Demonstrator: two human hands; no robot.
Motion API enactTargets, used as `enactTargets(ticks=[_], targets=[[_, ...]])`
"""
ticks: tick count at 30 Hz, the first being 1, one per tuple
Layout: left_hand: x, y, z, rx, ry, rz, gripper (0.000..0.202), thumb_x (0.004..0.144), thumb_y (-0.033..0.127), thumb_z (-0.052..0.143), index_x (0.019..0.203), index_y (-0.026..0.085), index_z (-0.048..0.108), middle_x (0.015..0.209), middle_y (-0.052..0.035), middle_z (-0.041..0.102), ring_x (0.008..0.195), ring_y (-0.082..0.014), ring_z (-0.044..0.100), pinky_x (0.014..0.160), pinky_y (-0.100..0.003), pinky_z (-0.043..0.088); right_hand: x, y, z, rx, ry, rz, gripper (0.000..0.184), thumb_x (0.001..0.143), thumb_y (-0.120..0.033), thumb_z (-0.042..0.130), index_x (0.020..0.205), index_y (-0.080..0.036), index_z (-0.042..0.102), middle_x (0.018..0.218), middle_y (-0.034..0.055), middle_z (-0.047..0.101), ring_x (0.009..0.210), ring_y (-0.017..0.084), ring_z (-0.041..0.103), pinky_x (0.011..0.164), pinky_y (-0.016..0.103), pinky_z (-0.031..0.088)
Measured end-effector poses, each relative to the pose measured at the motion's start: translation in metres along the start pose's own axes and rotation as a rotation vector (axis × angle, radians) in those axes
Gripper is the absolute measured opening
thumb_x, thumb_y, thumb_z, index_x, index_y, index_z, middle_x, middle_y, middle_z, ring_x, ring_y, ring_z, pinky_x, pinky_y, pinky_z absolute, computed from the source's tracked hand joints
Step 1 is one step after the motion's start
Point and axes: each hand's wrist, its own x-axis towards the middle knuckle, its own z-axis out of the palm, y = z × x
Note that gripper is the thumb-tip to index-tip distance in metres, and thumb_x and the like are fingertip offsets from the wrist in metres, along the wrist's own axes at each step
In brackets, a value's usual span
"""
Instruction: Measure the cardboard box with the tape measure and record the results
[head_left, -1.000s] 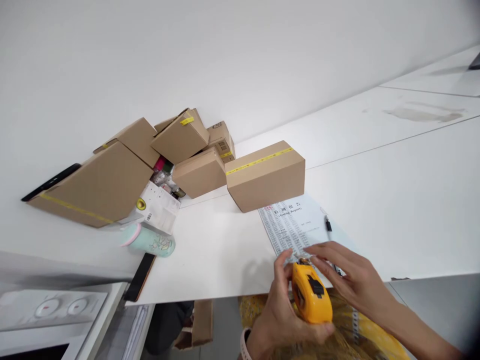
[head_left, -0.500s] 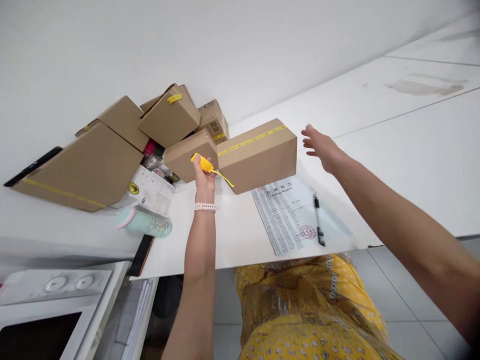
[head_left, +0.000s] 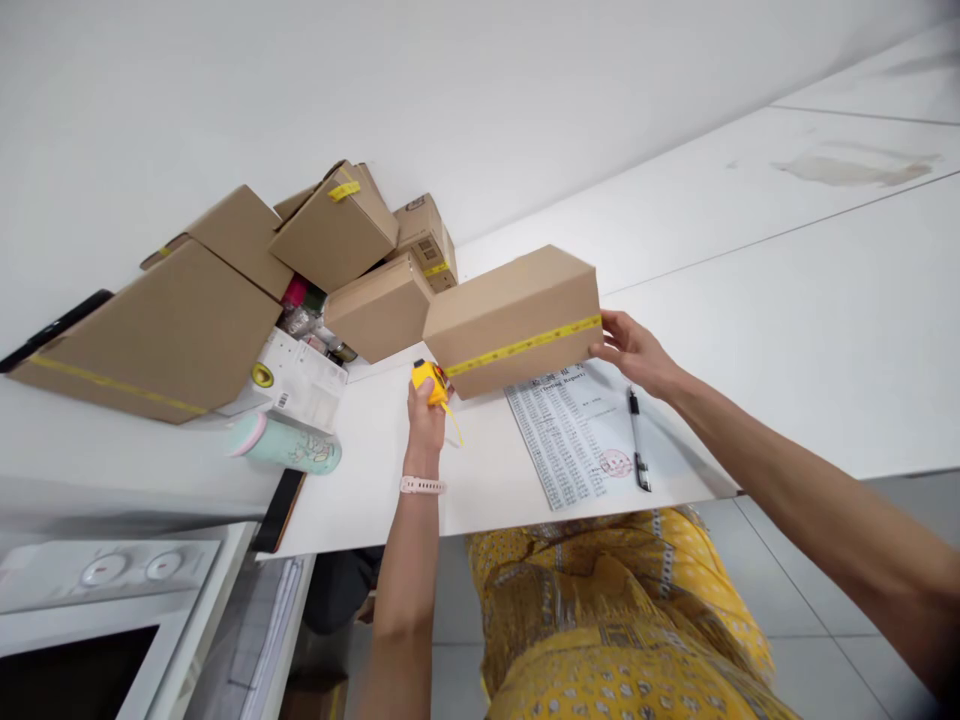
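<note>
In my left hand (head_left: 426, 425) is a yellow tape measure (head_left: 430, 380), gripped with the thumb on top, its strap hanging down. It is beside the left end of a long brown cardboard box (head_left: 517, 300). A strip of yellow tape runs along the face of the box toward me. My right hand (head_left: 637, 352) has its fingers and thumb at the box's right end, gripping it near the lower corner. Under the front of the box lies part of a printed report sheet (head_left: 566, 445). A black pen (head_left: 637, 440) rests at the sheet's right.
Several cardboard boxes (head_left: 330, 240) are piled at the left against the wall. In front of them are a white carton (head_left: 304, 380), small bottles (head_left: 300, 318) and a mint-green bottle (head_left: 292, 445). A white microwave (head_left: 112, 570) stands below left of the white table (head_left: 480, 480).
The box has turned over toward me, its taped face moving from top to front. My right hand has come left onto its end. My left hand has drawn nearer me with the tape measure.
</note>
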Motion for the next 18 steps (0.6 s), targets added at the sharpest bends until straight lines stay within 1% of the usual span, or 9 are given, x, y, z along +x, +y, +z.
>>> enactTargets(ticks=[3,6,8,10,11,13,15,16,18], targets=[[-0.009,-0.004,-0.009,0.048,0.042,0.032,0.055,0.065,0.046,0.088,0.106,0.020,0.062,0.107,-0.0074,0.070,0.099,-0.0224,0.071,0.093,-0.040,0.054,-0.017,0.021,-0.004,-0.272,0.133,0.026,0.045,0.088,-0.047,0.064,0.126,-0.024,0.061,0.139,0.0147,0.067,0.123,0.031,0.065,0.097,0.053,0.056],[0.001,0.008,-0.006,0.091,0.120,0.164,0.067,0.067,0.046,0.089,0.120,0.026,0.055,0.126,-0.0068,0.065,0.109,-0.0209,0.070,0.102,-0.037,0.051,-0.039,0.023,-0.007,-0.647,0.247,0.185,0.043,0.093,-0.055,0.056,0.118,-0.021,0.065,0.107,0.0148,0.077,0.095,0.033,0.072,0.076,0.048,0.056],[0.014,0.020,0.006,0.236,0.116,0.307,0.079,0.069,0.049,0.088,0.133,0.029,0.047,0.138,-0.0089,0.059,0.116,-0.0228,0.069,0.104,-0.038,0.050,-0.053,0.015,-0.004,-0.872,0.181,0.342,0.050,0.095,-0.061,0.053,0.121,-0.020,0.063,0.091,0.0127,0.077,0.082,0.033,0.071,0.068,0.044,0.052],[0.027,0.028,0.027,0.480,0.060,0.461,0.085,0.074,0.049,0.085,0.143,0.028,0.040,0.146,-0.0125,0.055,0.124,-0.0259,0.065,0.106,-0.039,0.051,-0.065,0.006,0.002,-1.039,0.037,0.436,0.055,0.096,-0.063,0.052,0.128,-0.019,0.059,0.093,0.0134,0.078,0.083,0.034,0.072,0.066,0.040,0.049],[0.034,0.030,0.040,0.602,0.027,0.519,0.085,0.077,0.046,0.084,0.146,0.028,0.038,0.148,-0.0133,0.054,0.129,-0.0265,0.062,0.107,-0.038,0.050,-0.069,0.002,0.006,-1.099,-0.029,0.452,0.053,0.097,-0.059,0.052,0.131,-0.018,0.057,0.098,0.0147,0.078,0.085,0.035,0.072,0.067,0.039,0.048],[0.045,0.028,0.066,0.772,-0.027,0.574,0.087,0.077,0.035,0.084,0.149,0.027,0.036,0.152,-0.0137,0.052,0.134,-0.0268,0.059,0.111,-0.038,0.049,-0.071,-0.002,0.011,-1.170,-0.116,0.451,0.043,0.100,-0.044,0.049,0.134,-0.018,0.057,0.108,0.0171,0.077,0.090,0.034,0.073,0.068,0.038,0.047],[0.055,0.022,0.088,0.911,-0.063,0.552,0.090,0.075,0.026,0.083,0.151,0.025,0.035,0.152,-0.0151,0.053,0.135,-0.0290,0.058,0.113,-0.042,0.048,-0.071,-0.002,0.010,-1.166,-0.142,0.430,0.038,0.098,-0.027,0.046,0.131,-0.017,0.062,0.111,0.0184,0.077,0.092,0.033,0.073,0.071,0.038,0.048],[0.060,0.018,0.096,0.986,-0.085,0.512,0.091,0.074,0.023,0.083,0.152,0.024,0.035,0.151,-0.0165,0.054,0.135,-0.0311,0.057,0.114,-0.045,0.047,-0.070,-0.002,0.006,-1.124,-0.131,0.423,0.036,0.096,-0.022,0.046,0.127,-0.017,0.065,0.109,0.0181,0.077,0.092,0.033,0.073,0.072,0.039,0.048],[0.067,0.012,0.106,1.133,-0.140,0.418,0.091,0.073,0.022,0.082,0.152,0.020,0.038,0.148,-0.0200,0.057,0.138,-0.0362,0.055,0.117,-0.052,0.042,-0.072,-0.003,-0.007,-0.920,-0.070,0.436,0.031,0.092,-0.023,0.049,0.113,-0.017,0.072,0.096,0.0150,0.078,0.085,0.030,0.071,0.074,0.040,0.050]])
